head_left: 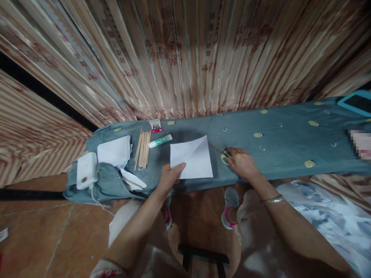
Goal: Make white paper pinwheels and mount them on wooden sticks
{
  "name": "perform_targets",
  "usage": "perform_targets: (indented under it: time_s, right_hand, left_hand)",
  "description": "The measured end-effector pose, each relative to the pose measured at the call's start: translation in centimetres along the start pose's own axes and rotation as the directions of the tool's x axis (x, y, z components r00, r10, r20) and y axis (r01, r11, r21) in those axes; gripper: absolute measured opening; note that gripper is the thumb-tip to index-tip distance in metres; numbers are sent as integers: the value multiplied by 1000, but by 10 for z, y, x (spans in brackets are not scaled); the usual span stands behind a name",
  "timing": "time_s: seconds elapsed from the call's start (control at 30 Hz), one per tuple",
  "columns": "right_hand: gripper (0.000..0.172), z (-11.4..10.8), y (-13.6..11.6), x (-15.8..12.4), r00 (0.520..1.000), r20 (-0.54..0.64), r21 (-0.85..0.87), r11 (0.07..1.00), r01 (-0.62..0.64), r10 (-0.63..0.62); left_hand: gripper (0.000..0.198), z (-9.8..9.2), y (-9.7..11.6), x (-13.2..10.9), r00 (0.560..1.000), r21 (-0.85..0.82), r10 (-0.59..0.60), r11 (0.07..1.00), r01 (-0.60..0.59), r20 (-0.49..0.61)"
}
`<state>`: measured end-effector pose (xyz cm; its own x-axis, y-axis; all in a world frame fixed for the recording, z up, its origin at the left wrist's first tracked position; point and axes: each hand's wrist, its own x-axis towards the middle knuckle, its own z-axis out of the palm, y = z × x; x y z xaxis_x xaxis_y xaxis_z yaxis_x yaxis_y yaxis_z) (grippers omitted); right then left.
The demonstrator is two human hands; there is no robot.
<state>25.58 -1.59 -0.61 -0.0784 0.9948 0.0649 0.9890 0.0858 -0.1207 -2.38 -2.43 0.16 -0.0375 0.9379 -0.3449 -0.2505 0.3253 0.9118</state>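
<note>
- The white paper [193, 160] is positioned over the bench [284, 143], near its front edge, and is best held flat.
- The scissors [222, 151] are best guided with the blades clear of the left hand [168, 177].
- Left grip: narrow; the paper is pinched beneath the thumb.
- Right hand [242, 162]: the grip is closed on the scissors' handles; finger placement cannot be told.

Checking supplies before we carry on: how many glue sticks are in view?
1. The glue stick lies on the blue-green cloth, between the wooden sticks and the white sheet held by the left hand. Others could be hidden.
</note>
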Motion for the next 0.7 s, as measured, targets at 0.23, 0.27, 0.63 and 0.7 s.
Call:
perform_targets:
  time_s: [0.23,0.27,0.63,0.7]
  right_hand:
    - [34,-7,-22,-2,999,-49,-98,995,12,-17]
    - [34,-9,-25,-2,999,-32,-93,996,-1,-2]
    - [33,-15,-11,8,966,205,622,740,-255,160]
    - [43,-17,-12,8,936,337,848,397,-350,106]
  left_hand:
    - [37,-16,5,33,974,250,211,950,-186,-77]
    - [37,-19,5,37,970,272,230,941,-201,-76]
    - [39,-27,15,54,941,223,283,945,-240,-186]
    - [37,-27,20,53,939,190,272,954,-234,-212]
